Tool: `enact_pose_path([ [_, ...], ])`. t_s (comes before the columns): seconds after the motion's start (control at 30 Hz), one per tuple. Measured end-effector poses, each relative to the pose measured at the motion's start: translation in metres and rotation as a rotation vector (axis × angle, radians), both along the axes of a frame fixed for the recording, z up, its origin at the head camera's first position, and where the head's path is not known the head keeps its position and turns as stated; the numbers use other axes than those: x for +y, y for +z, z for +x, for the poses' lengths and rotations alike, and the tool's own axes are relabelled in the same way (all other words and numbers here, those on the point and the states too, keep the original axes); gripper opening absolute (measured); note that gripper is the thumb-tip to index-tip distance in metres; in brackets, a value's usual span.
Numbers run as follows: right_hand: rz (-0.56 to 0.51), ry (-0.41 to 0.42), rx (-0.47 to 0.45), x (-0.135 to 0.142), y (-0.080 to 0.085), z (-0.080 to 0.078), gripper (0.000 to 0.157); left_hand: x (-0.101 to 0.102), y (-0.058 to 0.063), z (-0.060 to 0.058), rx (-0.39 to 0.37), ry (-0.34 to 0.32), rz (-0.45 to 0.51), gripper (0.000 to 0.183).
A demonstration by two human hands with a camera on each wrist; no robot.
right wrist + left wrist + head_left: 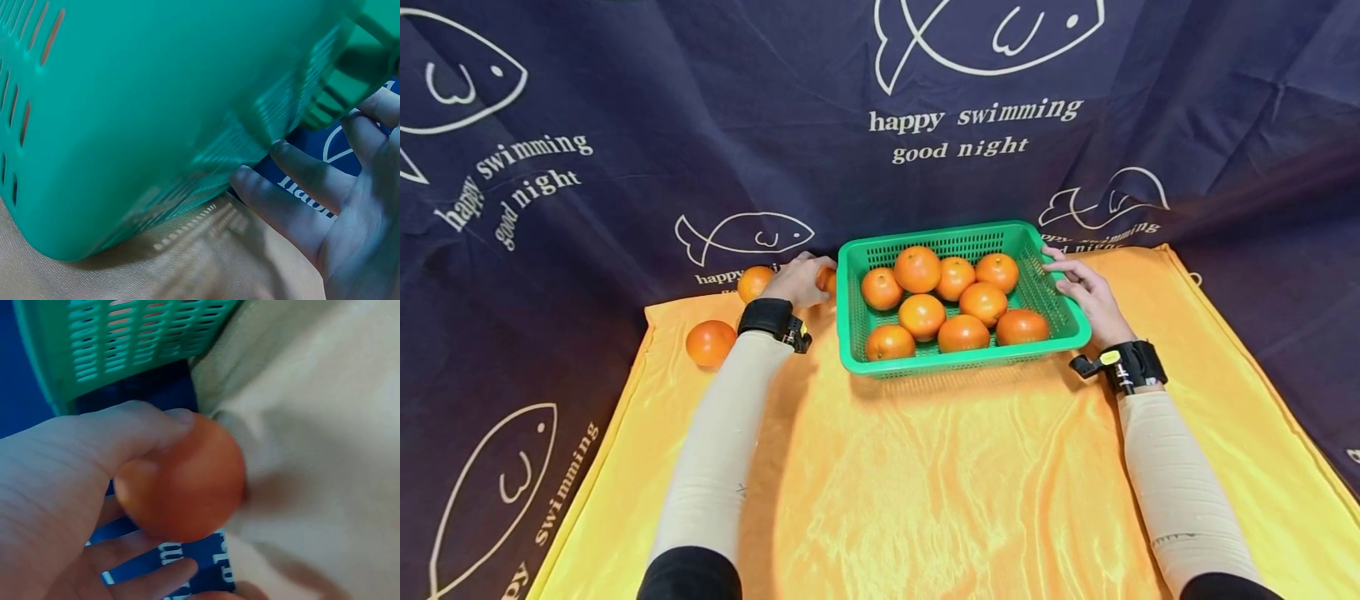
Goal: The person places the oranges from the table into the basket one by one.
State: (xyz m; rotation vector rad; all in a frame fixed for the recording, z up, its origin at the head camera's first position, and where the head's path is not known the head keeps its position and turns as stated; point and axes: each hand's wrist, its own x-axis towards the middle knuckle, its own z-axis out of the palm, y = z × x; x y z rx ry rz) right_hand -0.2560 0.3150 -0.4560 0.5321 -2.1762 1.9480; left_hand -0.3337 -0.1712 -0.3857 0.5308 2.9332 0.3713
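Note:
A green plastic basket [966, 360] holds several oranges [917, 269]. Left of it, my left hand [795, 282] has its thumb and fingers around another orange [187, 481], which is mostly hidden behind the hand in the head view. That orange sits just beside the basket's slotted wall [140, 334]. At the basket's right end, my right hand [1092, 302] rests its fingertips against the side. The fingers [281, 206] of this hand are stretched out along the wall in the right wrist view, not curled round it.
Two loose oranges lie left of the basket: one orange [711, 343] on the yellow cloth [955, 475], one orange [755, 284] near its back edge. A dark blue printed curtain [737, 100] stands behind the basket and along both sides.

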Motion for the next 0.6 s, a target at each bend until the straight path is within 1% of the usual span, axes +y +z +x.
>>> enact_pose_path([
  [0.2, -0.001, 0.009, -0.006, -0.001, 0.0, -0.001, 0.035, 0.001, -0.011, 0.001, 0.083, 0.049, 0.025, 0.059],
  [0.3, 0.002, 0.009, -0.013, -0.001, 0.0, -0.001, 0.036, 0.001, -0.015, 0.0, 0.122, 0.06, 0.032, 0.057],
  [0.4, 0.01, 0.003, -0.013, -0.001, 0.002, -0.001, 0.036, 0.001, -0.015, 0.0, 0.131, 0.066, 0.034, 0.057],
  [0.6, 0.011, 0.0, -0.003, 0.0, 0.002, 0.001, 0.036, 0.003, -0.015, 0.001, 0.126, 0.083, 0.009, 0.058],
])
